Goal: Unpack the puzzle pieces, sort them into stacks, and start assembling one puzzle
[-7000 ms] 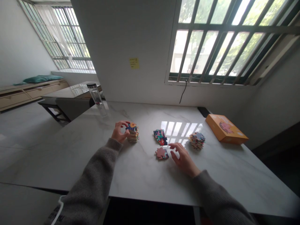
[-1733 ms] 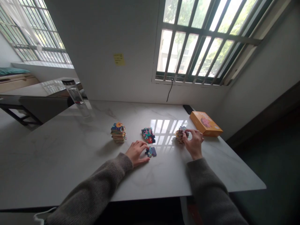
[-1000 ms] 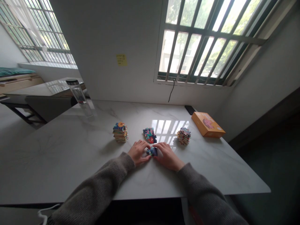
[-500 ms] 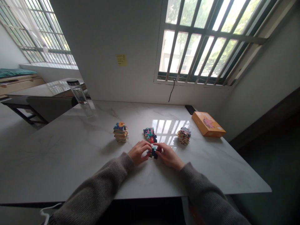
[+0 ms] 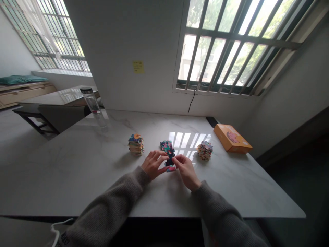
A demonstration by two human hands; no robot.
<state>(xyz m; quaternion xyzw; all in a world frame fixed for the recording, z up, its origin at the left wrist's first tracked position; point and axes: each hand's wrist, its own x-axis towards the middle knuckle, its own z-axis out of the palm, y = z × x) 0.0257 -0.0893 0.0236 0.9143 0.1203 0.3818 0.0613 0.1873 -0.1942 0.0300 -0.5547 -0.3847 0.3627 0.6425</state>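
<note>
Jigsaw pieces raised | grip: left hand, right hand clamped on them | dark blue, pink

Puzzle pieces sit between my left hand and right hand over the marble table; one stack lies ahead-left, another stack ahead-right, a cardboard box beyond it.

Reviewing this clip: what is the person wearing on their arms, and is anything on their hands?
Both arms wear long grey-brown knit sleeves: the left sleeve and the right sleeve. The left hand and right hand are bare, with no gloves. A thin white cable shows near the left sleeve.
</note>
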